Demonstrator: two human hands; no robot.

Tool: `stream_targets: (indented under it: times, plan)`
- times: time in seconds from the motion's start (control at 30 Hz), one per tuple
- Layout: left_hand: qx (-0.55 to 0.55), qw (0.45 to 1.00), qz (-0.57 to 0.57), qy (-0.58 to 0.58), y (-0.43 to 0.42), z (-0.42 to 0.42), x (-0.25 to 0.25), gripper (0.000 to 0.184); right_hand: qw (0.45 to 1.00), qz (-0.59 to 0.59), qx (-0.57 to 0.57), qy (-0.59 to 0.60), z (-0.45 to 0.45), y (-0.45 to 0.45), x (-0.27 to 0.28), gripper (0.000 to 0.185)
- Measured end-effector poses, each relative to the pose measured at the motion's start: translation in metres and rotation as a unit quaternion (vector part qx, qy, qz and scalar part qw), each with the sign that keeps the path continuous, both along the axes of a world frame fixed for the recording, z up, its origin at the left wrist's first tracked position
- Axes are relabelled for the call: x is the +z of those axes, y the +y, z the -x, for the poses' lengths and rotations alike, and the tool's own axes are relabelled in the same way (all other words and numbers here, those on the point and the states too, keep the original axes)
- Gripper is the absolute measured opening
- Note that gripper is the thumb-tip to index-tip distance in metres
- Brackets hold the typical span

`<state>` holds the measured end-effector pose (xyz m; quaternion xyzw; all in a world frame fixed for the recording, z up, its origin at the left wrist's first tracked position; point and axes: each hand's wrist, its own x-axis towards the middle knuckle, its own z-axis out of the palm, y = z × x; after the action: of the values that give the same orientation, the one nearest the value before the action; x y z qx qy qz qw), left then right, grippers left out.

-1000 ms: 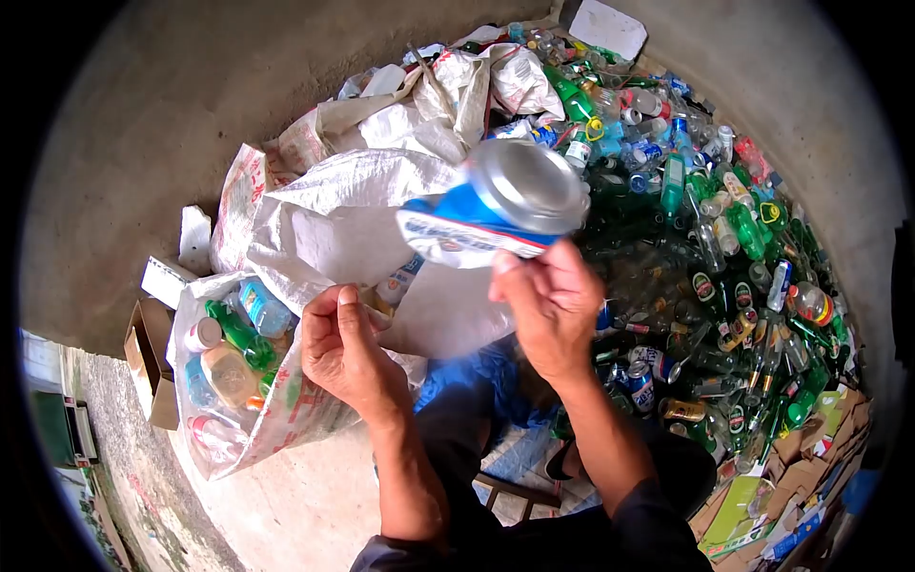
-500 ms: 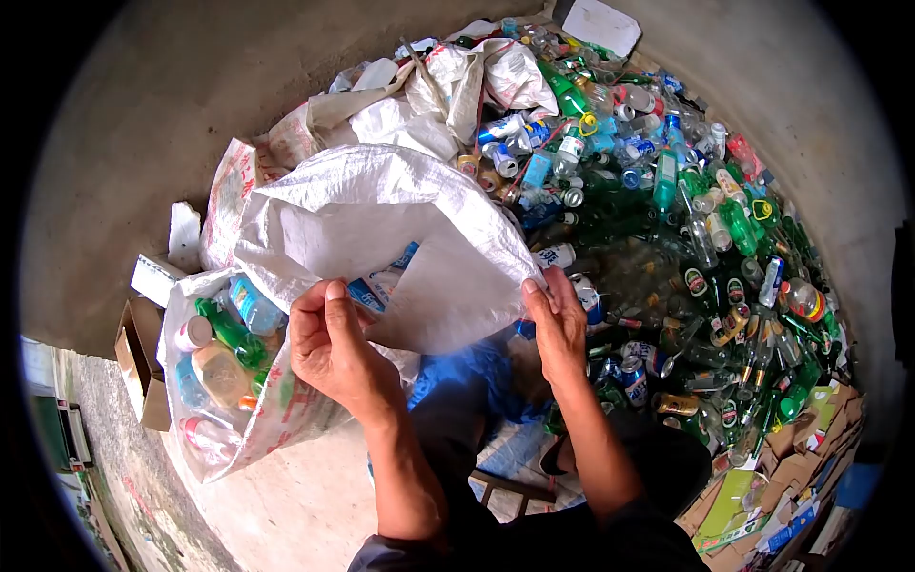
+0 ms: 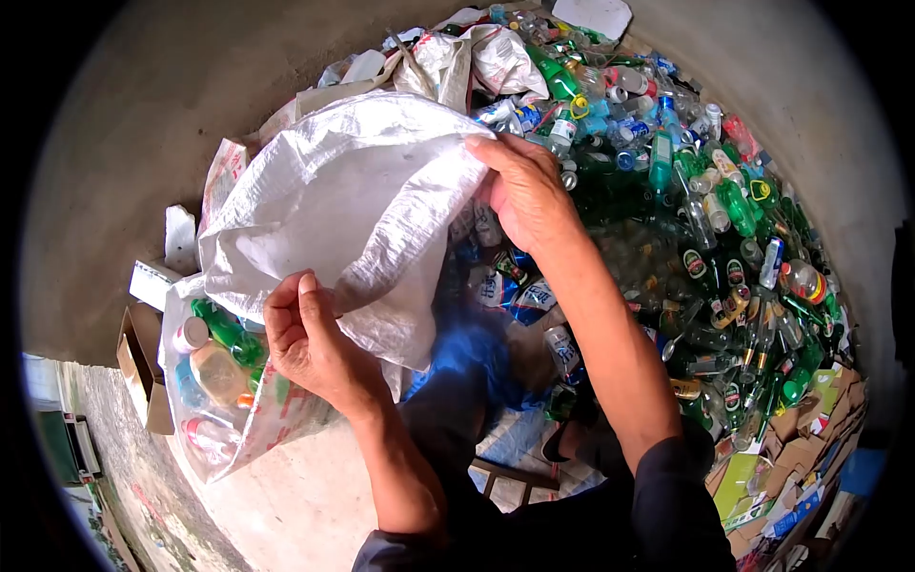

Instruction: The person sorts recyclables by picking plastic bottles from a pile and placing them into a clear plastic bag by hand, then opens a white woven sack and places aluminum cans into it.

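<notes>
A white woven sack (image 3: 324, 143) hangs between my two hands with its mouth spread wide. My left hand (image 3: 310, 334) pinches the near edge of the rim, fingers closed. Higher up and to the right, my right hand (image 3: 529, 186) grips the folded rim, thumb on top. Nothing shows inside the part of the sack that I can see; its bottom is hidden. Just left of my left hand stands a second bag (image 3: 205, 453), clear-looking, with several plastic bottles in it, among them a green bottle (image 3: 229, 334).
A large heap of cans and bottles (image 3: 696, 229) fills the right side against the wall. Flattened cardboard (image 3: 772, 477) lies at lower right. A cardboard box (image 3: 143, 367) stands at the left. More sacks (image 3: 505, 62) lie behind. Blue plastic (image 3: 467, 367) is by my legs.
My right hand has moved up and left, lifting the sack's rim. The sack has shifted left, its blue-and-white contents no longer show inside, and more cans beneath it are visible.
</notes>
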<state>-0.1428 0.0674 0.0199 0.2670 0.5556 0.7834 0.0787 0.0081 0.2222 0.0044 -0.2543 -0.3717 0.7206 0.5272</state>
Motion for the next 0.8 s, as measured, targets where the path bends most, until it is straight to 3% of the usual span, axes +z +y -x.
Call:
stream_targets:
  times: [0.1, 0.17, 0.27, 0.33, 0.4, 0.47, 0.57, 0.67, 0.73, 0.8]
  plan:
    - [0.032, 0.999, 0.011, 0.027, 0.000, -0.001, 0.002, 0.012, 0.998, -0.052, 0.035, 0.005, 0.007, -0.009, 0.007, 0.032]
    - [0.022, 1.000, 0.004, 0.005, -0.001, 0.004, 0.001, 0.013, 1.000, -0.008, 0.023, -0.008, 0.004, -0.016, -0.005, 0.037]
    - [0.020, 1.000, 0.009, 0.002, -0.002, 0.011, -0.003, 0.015, 0.992, 0.048, -0.021, -0.115, -0.017, -0.022, -0.069, 0.040]
    - [0.018, 1.000, 0.006, -0.006, -0.002, 0.012, -0.002, 0.014, 0.922, -0.014, -0.026, -0.387, -0.038, -0.029, -0.143, 0.041]
    - [0.017, 1.000, 0.010, -0.017, -0.003, 0.015, -0.003, 0.016, 0.825, -0.126, -0.074, -0.546, -0.058, -0.046, -0.238, 0.039]
    - [0.024, 0.999, 0.019, -0.014, -0.002, 0.018, -0.004, 0.016, 0.708, -0.127, 0.051, -0.693, -0.072, -0.069, -0.261, 0.040]
    - [0.059, 0.994, 0.081, 0.035, -0.007, 0.024, -0.010, 0.020, 0.650, -0.184, 0.098, -0.731, -0.082, -0.092, -0.293, 0.040]
    - [0.054, 0.991, 0.111, 0.060, -0.007, 0.025, -0.015, 0.021, 0.548, -0.251, 0.124, -0.788, -0.082, -0.084, -0.323, 0.044]
    - [0.029, 0.974, 0.110, 0.195, -0.008, 0.024, -0.018, 0.019, 0.497, -0.298, 0.096, -0.809, -0.082, -0.078, -0.341, 0.046]
    - [0.070, 0.939, 0.190, 0.277, -0.010, 0.018, -0.018, 0.021, 0.461, -0.323, 0.107, -0.820, -0.083, -0.066, -0.353, 0.046]
